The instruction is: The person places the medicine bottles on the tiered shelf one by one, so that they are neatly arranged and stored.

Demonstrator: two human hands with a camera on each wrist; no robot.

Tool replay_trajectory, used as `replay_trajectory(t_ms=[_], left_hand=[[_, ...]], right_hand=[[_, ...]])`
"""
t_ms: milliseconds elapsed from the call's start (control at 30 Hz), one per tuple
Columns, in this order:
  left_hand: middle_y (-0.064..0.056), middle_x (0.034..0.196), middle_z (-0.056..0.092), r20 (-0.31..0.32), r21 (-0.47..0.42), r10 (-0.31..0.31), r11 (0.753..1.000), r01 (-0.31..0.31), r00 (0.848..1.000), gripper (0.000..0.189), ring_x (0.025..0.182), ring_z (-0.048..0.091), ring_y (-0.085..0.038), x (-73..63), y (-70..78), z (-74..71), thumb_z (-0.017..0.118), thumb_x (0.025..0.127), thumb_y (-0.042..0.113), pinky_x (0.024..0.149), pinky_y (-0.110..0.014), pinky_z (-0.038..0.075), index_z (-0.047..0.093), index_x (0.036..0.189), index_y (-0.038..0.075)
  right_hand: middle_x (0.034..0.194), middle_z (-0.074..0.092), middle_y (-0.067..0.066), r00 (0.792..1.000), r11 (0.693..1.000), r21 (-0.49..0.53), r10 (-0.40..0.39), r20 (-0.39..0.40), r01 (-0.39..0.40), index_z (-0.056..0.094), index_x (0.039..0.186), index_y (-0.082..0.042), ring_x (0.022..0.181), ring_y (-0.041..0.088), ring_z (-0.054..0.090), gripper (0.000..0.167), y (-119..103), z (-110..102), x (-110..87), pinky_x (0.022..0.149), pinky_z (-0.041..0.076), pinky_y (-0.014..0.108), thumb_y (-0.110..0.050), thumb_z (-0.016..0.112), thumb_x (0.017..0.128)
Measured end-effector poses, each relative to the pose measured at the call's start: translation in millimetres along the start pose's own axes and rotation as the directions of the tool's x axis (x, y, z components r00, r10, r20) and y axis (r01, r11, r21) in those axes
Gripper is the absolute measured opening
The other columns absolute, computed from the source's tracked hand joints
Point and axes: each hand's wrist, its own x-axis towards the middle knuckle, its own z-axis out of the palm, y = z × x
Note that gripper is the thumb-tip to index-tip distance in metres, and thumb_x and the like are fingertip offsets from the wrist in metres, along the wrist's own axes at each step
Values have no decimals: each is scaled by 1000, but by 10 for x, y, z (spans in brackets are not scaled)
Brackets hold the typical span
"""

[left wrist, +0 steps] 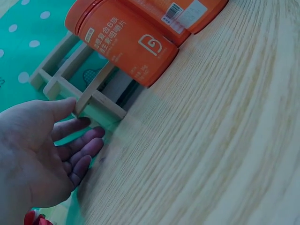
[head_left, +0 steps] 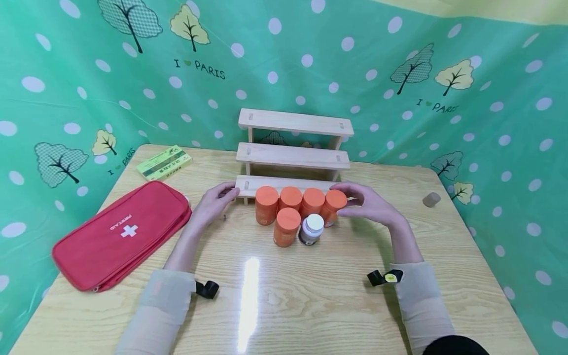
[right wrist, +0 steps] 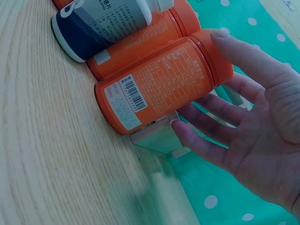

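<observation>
A three-tier wooden shelf (head_left: 290, 155) stands at the back of the table. Several orange bottles (head_left: 287, 224) with orange lids cluster before its lowest step, with one white-capped bottle (head_left: 311, 228) at the front. My left hand (head_left: 214, 201) is at the left end of the lowest step; in the left wrist view its thumb and index finger pinch the board's corner. My right hand (head_left: 370, 203) is at the rightmost orange bottle (right wrist: 164, 82). There the thumb touches the lid while the other fingers pass behind, partly hidden, near the shelf's end.
On the left of the table lies a red first-aid pouch (head_left: 124, 234), with a green box (head_left: 164, 162) behind it. A small grey cylinder (head_left: 431, 199) sits near the right edge. Dotted green cloth (head_left: 310, 64) hangs behind the table.
</observation>
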Motion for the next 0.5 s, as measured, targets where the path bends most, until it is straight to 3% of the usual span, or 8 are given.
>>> replay_trajectory(t_ms=[500], left_hand=[[-21,154,51,24,-1,-27,1000,27,999,66,144,46,-39,6,-6,-5,51,106,51,124,-54,35,44,156,8]], right_hand=[[131,66,-1,999,998,-49,41,-7,-41,62,138,-22,120,23,59,52,-44,3,-3,103,53,43,-23,82,90]])
